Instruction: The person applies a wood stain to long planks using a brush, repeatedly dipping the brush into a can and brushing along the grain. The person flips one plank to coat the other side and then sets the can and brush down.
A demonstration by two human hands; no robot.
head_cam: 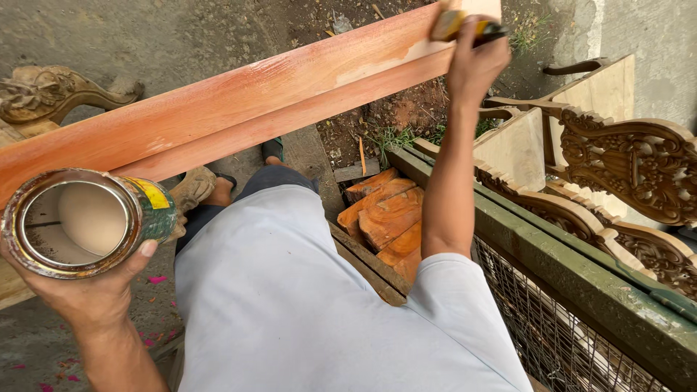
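My left hand [87, 290] grips an opened metal tin [80, 221] with a pale liquid inside, held at the lower left. My right hand [475, 62] reaches far forward and holds a paintbrush [454, 23] with a yellow and black handle against the top end of a long wooden plank [239, 109]. Most of the plank is wet and reddish-orange, while the part by the brush is paler. The plank runs slantwise from the left edge to the top right. The brush bristles are hidden behind my hand.
Carved wooden furniture parts [632, 160] lean at the right beside a green wire-mesh frame [581, 276]. Stacked reddish wood pieces [385, 218] lie below the plank. A carved wooden piece [43, 94] sits at the far left. My feet in sandals [272, 149] stand on the concrete and dirt ground.
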